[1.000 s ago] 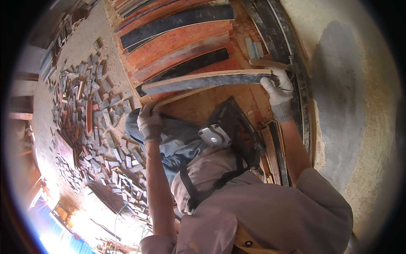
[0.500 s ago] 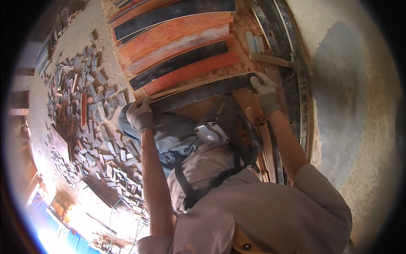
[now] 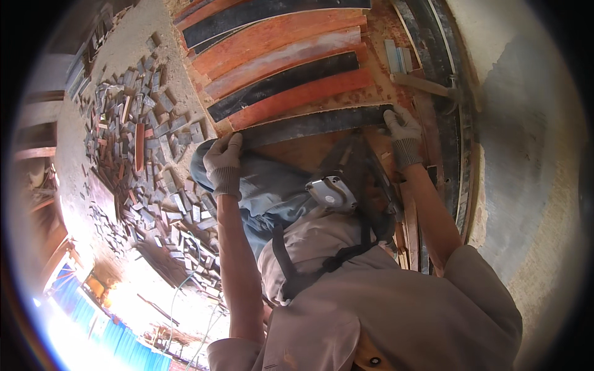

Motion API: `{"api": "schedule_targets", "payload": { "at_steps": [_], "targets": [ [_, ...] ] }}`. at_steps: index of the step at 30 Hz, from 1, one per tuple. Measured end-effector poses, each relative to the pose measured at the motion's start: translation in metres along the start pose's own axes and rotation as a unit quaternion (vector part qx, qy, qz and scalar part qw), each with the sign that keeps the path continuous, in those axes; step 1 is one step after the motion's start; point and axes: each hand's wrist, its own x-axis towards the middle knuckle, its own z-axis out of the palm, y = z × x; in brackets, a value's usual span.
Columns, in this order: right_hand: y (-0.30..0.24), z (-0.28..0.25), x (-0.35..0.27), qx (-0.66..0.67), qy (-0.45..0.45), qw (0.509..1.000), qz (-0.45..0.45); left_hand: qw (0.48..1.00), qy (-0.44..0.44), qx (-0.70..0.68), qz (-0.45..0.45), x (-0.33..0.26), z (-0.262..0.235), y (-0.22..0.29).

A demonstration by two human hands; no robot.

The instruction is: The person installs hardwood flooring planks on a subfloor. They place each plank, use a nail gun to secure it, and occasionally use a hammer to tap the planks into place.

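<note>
A long, narrow black-faced board strip (image 3: 315,125) lies crosswise in front of me, with a thin pale edge. My left hand (image 3: 223,159), in a pale knitted glove, grips its left end near my bent knee. On the right end, my right hand (image 3: 403,131) is closed in a similar glove, its thumb and fingers at the strip's tip. Just beyond it lie an orange-red strip (image 3: 300,99) and a shorter black strip (image 3: 284,85). More orange and black strips (image 3: 278,37) are laid out side by side farther off.
A hammer (image 3: 427,85) with a wooden handle rests to the right, beside small grey pieces (image 3: 397,57). Many small cut blocks (image 3: 148,142) are heaped on the floor at left. Long dark boards (image 3: 455,142) run along the right wall. A white rounded device (image 3: 334,191) is at my lap.
The whole view has shifted, so the scene sits farther right and slightly higher. Both hands keep hold of the black strip, which has turned slightly against the strips beyond.
</note>
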Motion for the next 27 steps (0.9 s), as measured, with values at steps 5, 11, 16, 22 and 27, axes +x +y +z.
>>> {"api": "schedule_targets", "payload": {
  "at_steps": [5, 11, 16, 22, 27],
  "targets": [
    [0.003, -0.008, 0.004, -0.088, -0.02, 0.995, -0.053, 0.999, 0.005, 0.034, 0.041, -0.006, 0.003, 0.002],
    [0.009, -0.013, 0.011, -0.094, -0.006, 0.991, -0.091, 1.0, 0.013, 0.004, 0.024, -0.003, 0.005, -0.017],
    [-0.002, -0.009, 0.009, -0.093, 0.006, 0.995, -0.047, 0.999, 0.036, 0.001, 0.014, 0.0, 0.007, -0.026],
    [-0.008, -0.008, 0.016, -0.105, -0.009, 0.993, -0.049, 0.999, 0.034, -0.02, -0.02, 0.0, 0.008, -0.023],
    [-0.005, -0.009, 0.022, -0.156, -0.003, 0.987, -0.047, 0.999, 0.037, -0.019, -0.027, -0.004, 0.009, -0.017]
  ]
}}
